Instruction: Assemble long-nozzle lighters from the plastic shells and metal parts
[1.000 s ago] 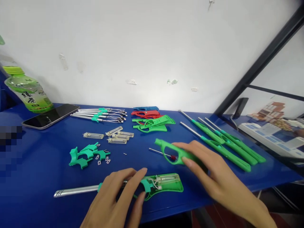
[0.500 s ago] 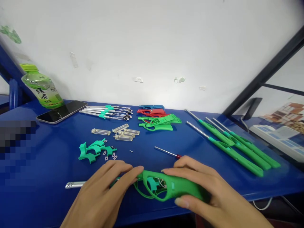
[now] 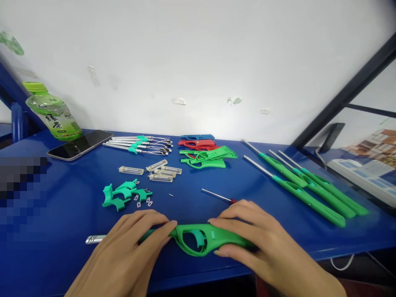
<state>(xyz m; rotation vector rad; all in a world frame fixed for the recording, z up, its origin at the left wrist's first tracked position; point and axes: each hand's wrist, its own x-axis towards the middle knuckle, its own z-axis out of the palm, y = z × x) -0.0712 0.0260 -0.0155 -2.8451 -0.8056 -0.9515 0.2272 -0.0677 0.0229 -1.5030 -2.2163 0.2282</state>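
1. Along the table's front edge, your green lighter lies lengthwise between your hands; its silver tube points toward the left edge, and a teal trigger shows inside the handle's loop.
2. Your left hand covers the lighter's neck, fingers closed around it beside the loop; your right hand grasps the handle, thumb on the near side, fingers on the far side.
3. Just beyond your right fingers lies a screwdriver; your hand hides part of its red handle.
4. Toward the left edge sit loose teal pieces, small metal clips beside them; one pin lies apart.
5. Past those are five clear tanks, four heaped, one separate; near the right edge rest four whole lighters.
6. By the back edge, handle shells in green, red and blue lie mid-table; leftward come wired metal tubes, a phone, then a bottle at the corner.
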